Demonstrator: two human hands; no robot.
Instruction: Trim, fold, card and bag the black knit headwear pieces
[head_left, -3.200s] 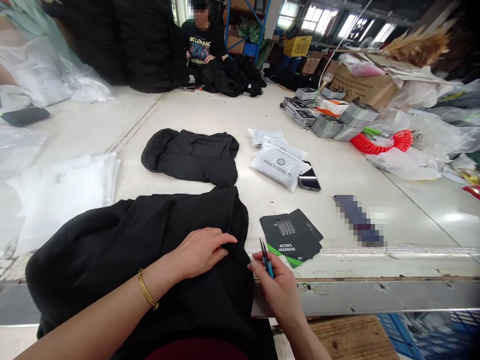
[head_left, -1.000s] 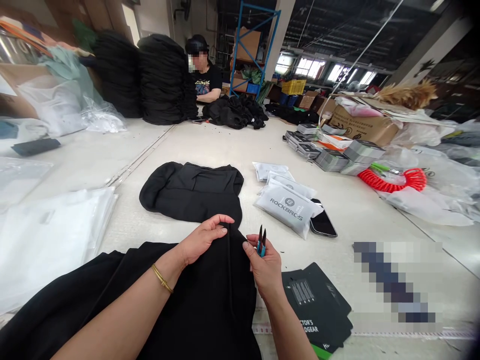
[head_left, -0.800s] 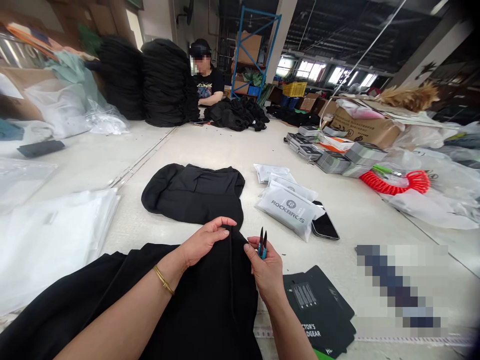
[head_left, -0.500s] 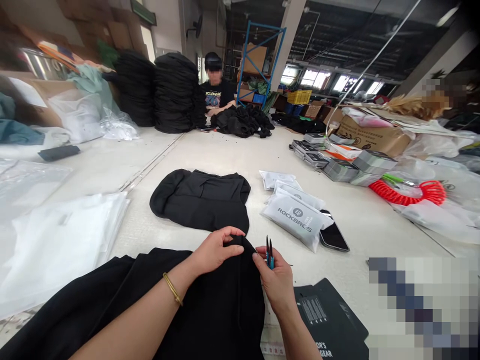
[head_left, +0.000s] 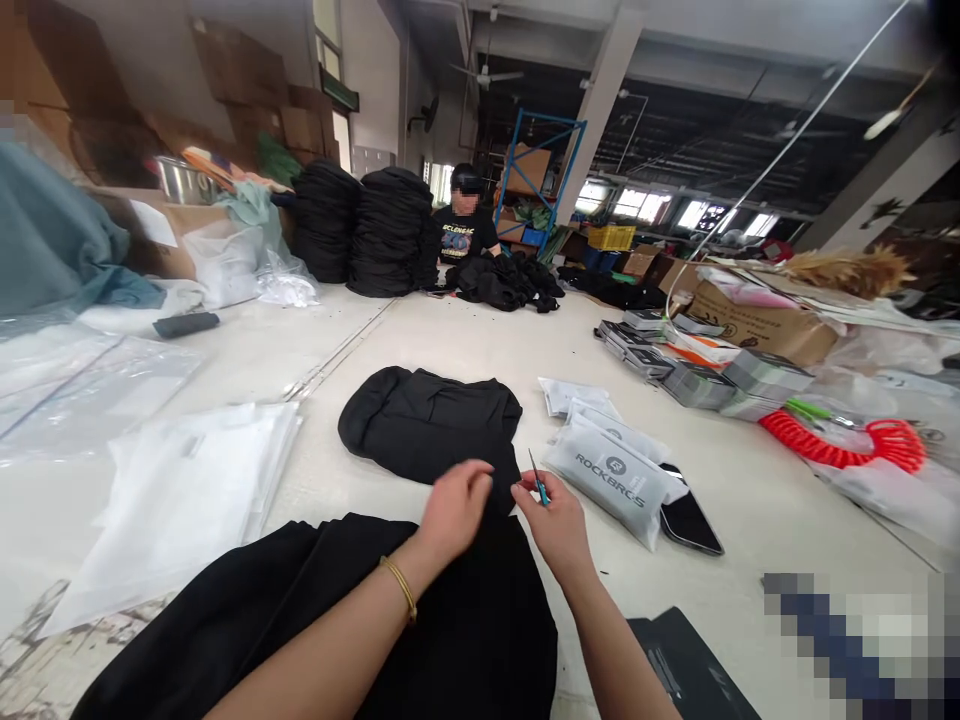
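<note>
Small thread snips (head_left: 541, 489) with teal handles are held in my right hand (head_left: 559, 525), blades pointing up. Its thumb and forefinger pinch together at the edge of black fabric. My left hand (head_left: 454, 515), wearing a gold bangle, is over the black cloth just left of it; its curled fingers are motion-blurred, so its grip is unclear. A large black cloth (head_left: 315, 600) spreads beneath both forearms. Beyond the hands lies a folded black fabric piece (head_left: 431, 415); its near corner meets the dark cloth by my fingers, and I cannot tell whether they join.
White pouches (head_left: 611, 475) printed ROCKBROS lie right, beside a phone (head_left: 690, 515). Clear plastic bags (head_left: 202, 490) lie left, a black printed card (head_left: 690, 660) near right. Boxed stacks (head_left: 705, 380) and a red coiled hose (head_left: 847, 445) sit farther right. A person (head_left: 465, 230) sits behind black fabric piles (head_left: 394, 235).
The view has tilted up and turned left. My left hand has come off the cloth edge it was pinching and is blurred. My right hand keeps the snips, now more side-on.
</note>
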